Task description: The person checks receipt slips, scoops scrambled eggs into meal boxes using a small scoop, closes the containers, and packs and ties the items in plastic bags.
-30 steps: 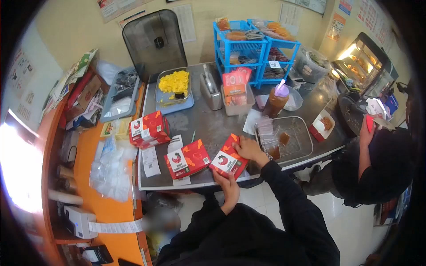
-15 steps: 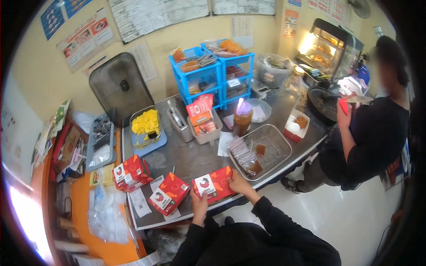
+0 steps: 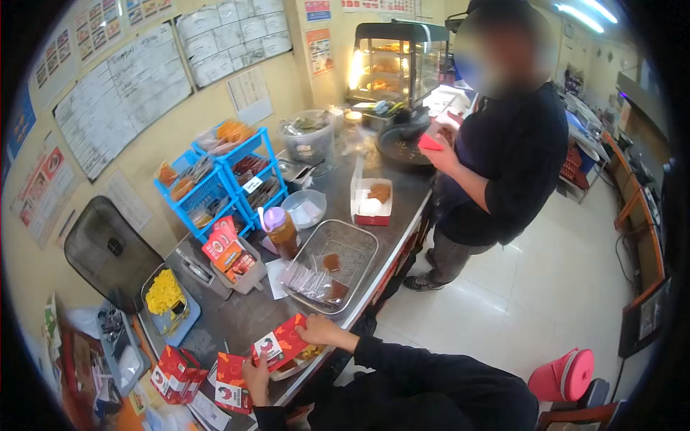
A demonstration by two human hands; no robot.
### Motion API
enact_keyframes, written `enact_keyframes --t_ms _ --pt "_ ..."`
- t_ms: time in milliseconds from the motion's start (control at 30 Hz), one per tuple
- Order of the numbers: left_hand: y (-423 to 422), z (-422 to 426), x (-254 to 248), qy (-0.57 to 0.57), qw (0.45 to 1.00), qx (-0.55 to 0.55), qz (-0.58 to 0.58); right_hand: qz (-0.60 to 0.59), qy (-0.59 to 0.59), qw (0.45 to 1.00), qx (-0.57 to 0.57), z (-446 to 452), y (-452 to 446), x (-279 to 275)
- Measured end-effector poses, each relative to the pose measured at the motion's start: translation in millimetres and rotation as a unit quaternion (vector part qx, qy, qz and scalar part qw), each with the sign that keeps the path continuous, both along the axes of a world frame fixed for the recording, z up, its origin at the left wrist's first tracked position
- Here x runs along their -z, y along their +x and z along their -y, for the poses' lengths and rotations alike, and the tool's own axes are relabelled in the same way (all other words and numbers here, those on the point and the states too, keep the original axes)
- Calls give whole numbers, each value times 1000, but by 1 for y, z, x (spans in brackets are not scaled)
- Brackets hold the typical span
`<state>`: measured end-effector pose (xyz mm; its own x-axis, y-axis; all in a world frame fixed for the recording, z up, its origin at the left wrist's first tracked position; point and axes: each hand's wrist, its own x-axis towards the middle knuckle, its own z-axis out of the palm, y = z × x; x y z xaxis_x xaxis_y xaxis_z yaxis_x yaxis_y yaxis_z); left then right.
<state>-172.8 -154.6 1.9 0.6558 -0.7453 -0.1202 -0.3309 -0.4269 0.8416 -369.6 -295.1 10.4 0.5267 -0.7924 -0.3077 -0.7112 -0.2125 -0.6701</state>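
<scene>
Between my hands is a red printed cardboard food box (image 3: 291, 339) with a rooster logo on a white patch. Its lid is tilted up, and some yellow food (image 3: 310, 352) shows beneath its edge. My right hand (image 3: 321, 332) pinches the lid's far right corner. At the near left side of the same box, my left hand (image 3: 256, 379) grips the edge with its thumb on the printed face. Just left of that hand stands another red box (image 3: 233, 391). Further left are more red boxes (image 3: 172, 375) close together.
A wire basket (image 3: 370, 248) with sachets lies beyond my hands, near an open box (image 3: 374, 218) of fried food and rice. Blue racks (image 3: 219, 183), a sauce bottle (image 3: 280, 233) and a tray of yellow food (image 3: 164, 293) stand behind. A co-worker (image 3: 503, 158) holds a red box at right.
My head has turned right, so the counter shifts left in view. The held box's lid has come up, showing food inside. The co-worker still holds a red box.
</scene>
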Motion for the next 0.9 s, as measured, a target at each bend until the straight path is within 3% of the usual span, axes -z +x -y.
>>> enact_keyframes --t_ms 167,367,467,567,600,633,700,733,900 --pt "24 5 21 49 998 -31 0 -27 29 998 -41 10 -1 -20" --pt "2 8 -35 143 988 -4 -54 -8 40 999 -35 11 -6 -20" --pt "37 6 43 103 991 82 10 6 -23 1000 12 1 -8 -12" --pt "28 -2 74 -47 988 69 -127 4 -90 996 25 -14 -6 -9" --pt "30 -5 79 28 993 78 -79 10 -112 993 29 -18 -5 2" --pt "-2 -10 25 65 995 77 20 15 -133 990 39 -23 -4 14" --pt "2 -12 61 22 997 60 34 42 -170 982 75 -29 -1 29" --pt "-19 -15 33 14 999 41 -8 44 -161 982 85 -30 -1 30" --pt "-24 -17 58 -81 996 35 -11 19 -73 993 90 -43 -15 3"
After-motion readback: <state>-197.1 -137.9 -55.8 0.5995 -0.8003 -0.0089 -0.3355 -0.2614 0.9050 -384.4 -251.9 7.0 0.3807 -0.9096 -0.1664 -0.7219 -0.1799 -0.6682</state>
